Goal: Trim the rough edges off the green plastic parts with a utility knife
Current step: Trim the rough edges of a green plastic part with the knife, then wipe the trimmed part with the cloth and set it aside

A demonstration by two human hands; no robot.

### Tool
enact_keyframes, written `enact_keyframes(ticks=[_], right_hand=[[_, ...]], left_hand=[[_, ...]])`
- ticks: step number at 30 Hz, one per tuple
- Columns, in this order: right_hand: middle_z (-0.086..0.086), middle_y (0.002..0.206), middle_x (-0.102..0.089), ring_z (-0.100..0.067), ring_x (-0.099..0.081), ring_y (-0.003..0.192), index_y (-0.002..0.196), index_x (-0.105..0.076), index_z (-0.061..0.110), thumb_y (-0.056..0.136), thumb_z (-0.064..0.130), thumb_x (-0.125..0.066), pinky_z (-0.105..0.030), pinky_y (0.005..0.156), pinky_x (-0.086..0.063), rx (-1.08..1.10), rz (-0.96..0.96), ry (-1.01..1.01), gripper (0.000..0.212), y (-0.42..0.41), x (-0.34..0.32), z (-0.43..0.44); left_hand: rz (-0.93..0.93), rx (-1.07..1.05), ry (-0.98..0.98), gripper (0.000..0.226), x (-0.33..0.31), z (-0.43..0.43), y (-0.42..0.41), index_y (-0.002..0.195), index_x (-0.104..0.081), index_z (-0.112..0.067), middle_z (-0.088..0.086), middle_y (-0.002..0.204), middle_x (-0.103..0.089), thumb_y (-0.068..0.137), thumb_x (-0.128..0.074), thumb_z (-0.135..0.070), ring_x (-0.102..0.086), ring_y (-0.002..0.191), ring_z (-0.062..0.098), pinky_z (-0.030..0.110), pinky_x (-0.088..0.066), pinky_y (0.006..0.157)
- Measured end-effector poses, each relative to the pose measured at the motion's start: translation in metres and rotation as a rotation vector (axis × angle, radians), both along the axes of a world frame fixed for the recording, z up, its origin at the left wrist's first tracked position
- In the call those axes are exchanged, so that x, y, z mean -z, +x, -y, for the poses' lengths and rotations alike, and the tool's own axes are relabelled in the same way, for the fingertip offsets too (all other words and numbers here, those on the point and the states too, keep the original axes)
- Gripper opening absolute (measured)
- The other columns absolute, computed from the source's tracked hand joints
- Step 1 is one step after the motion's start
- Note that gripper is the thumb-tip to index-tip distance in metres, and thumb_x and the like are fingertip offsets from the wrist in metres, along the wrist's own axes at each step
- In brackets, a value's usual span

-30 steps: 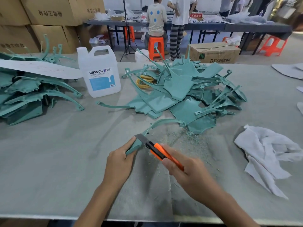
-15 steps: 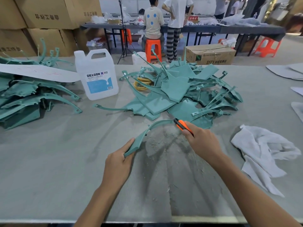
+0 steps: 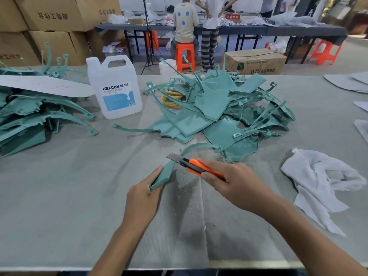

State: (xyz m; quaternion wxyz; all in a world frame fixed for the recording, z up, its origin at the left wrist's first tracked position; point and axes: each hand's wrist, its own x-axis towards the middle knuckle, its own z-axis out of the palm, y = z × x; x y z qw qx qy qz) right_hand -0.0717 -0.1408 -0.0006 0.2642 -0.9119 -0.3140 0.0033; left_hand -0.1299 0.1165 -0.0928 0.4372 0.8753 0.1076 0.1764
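Note:
My left hand (image 3: 142, 193) grips the near end of a curved green plastic part (image 3: 166, 174), whose thin arc runs away toward the heap. My right hand (image 3: 233, 181) holds an orange and black utility knife (image 3: 197, 166). Its extended blade lies against the part just beyond my left thumb. Pale shavings (image 3: 191, 188) are scattered on the grey table cover (image 3: 59, 206) beneath. A heap of green parts (image 3: 217, 108) lies behind, and a second heap (image 3: 35, 116) sits at the far left.
A white DEXCON jug (image 3: 115, 88) stands between the two heaps. A white cloth (image 3: 322, 182) lies crumpled to the right. A yellow coil (image 3: 171, 98) is half buried in the middle heap. Cardboard boxes (image 3: 55, 20) and people at another table stand beyond the far edge.
My right hand drew the knife back from the far end of the arc to the near end beside my left thumb. My left hand kept its grip on the part.

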Motion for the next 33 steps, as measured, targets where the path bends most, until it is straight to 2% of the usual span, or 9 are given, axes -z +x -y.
enact_keyframes(ticks=[3,7,9,16,19,23,26,29,33], right_hand=[[0.009,0.062,-0.060,-0.007,-0.055,0.046,0.143,-0.037,0.058,0.104,0.047,-0.044,-0.020,0.044,-0.048,0.114,0.028,-0.046,0.041,0.025,0.013,0.007],[0.005,0.078,-0.062,-0.021,-0.062,0.071,0.134,-0.054,0.045,0.107,0.045,-0.038,-0.033,0.061,-0.049,0.441,0.019,-0.308,0.032,0.066,0.025,0.042],[0.003,0.083,-0.063,-0.022,-0.061,0.073,0.128,-0.057,0.034,0.107,0.046,-0.035,-0.033,0.059,-0.043,0.497,0.013,-0.367,0.032,0.071,0.030,0.054],[0.011,0.066,-0.063,-0.007,-0.059,0.050,0.144,-0.041,0.052,0.102,0.051,-0.043,-0.017,0.044,-0.045,0.227,0.020,0.011,0.042,0.023,0.016,0.023],[0.012,0.069,-0.066,-0.007,-0.063,0.055,0.142,-0.040,0.054,0.101,0.053,-0.044,-0.019,0.054,-0.054,0.063,-0.056,0.106,0.041,0.007,0.022,0.007],[0.006,0.079,-0.067,-0.016,-0.063,0.067,0.142,-0.048,0.042,0.105,0.046,-0.043,-0.034,0.061,-0.050,0.363,-0.010,-0.101,0.038,0.042,0.031,0.023],[0.002,0.085,-0.067,-0.019,-0.060,0.071,0.123,-0.061,0.028,0.103,0.046,-0.049,-0.033,0.060,-0.041,0.502,0.020,-0.147,0.029,0.051,0.035,0.046],[0.011,0.087,-0.062,-0.010,-0.057,0.074,0.106,-0.065,0.029,0.098,0.051,-0.054,-0.028,0.059,-0.038,0.412,0.023,-0.063,0.026,0.029,0.036,0.058],[0.012,0.101,-0.062,-0.016,-0.062,0.095,0.120,-0.066,0.039,0.098,0.056,-0.050,-0.035,0.081,-0.050,0.349,-0.058,-0.234,0.033,-0.006,0.048,0.064]], left_hand=[[-0.001,0.003,-0.014,0.040,-0.001,0.001,-0.001,0.135,-0.061,-0.038,-0.017,0.133,-0.062,0.097,-0.065,-0.027,-0.061,0.121,0.005,0.028,-0.051,0.103],[0.003,0.006,-0.033,0.039,-0.004,0.002,-0.002,0.135,-0.061,-0.036,-0.018,0.133,-0.062,0.097,-0.065,-0.027,-0.061,0.120,0.003,0.031,-0.051,0.103],[0.004,0.007,-0.042,0.039,-0.005,0.003,-0.003,0.134,-0.062,-0.036,-0.019,0.132,-0.062,0.097,-0.066,-0.026,-0.061,0.120,0.002,0.031,-0.051,0.103],[-0.011,0.003,-0.010,0.041,-0.005,0.003,-0.003,0.136,-0.062,-0.034,-0.018,0.133,-0.062,0.096,-0.066,-0.024,-0.062,0.119,0.004,0.031,-0.051,0.103],[-0.004,0.000,-0.013,0.041,-0.005,0.003,-0.003,0.135,-0.063,-0.033,-0.021,0.132,-0.062,0.095,-0.067,-0.023,-0.059,0.121,0.000,0.022,-0.047,0.103],[-0.016,0.013,-0.025,0.040,-0.007,0.003,-0.004,0.136,-0.062,-0.033,-0.020,0.134,-0.061,0.097,-0.065,-0.027,-0.059,0.122,0.001,0.030,-0.050,0.105],[-0.011,0.003,-0.034,0.039,-0.006,0.004,-0.004,0.134,-0.062,-0.037,-0.025,0.131,-0.062,0.096,-0.065,-0.031,-0.060,0.120,-0.001,0.028,-0.050,0.103],[0.026,-0.031,-0.074,0.039,-0.008,0.006,-0.003,0.133,-0.065,-0.035,-0.022,0.128,-0.065,0.095,-0.063,-0.043,-0.060,0.118,-0.005,0.027,-0.050,0.104],[0.082,-0.108,-0.159,0.049,-0.011,0.008,-0.008,0.130,-0.066,-0.036,0.000,0.109,-0.074,0.091,-0.052,-0.061,-0.066,0.102,0.013,0.036,-0.056,0.086]])
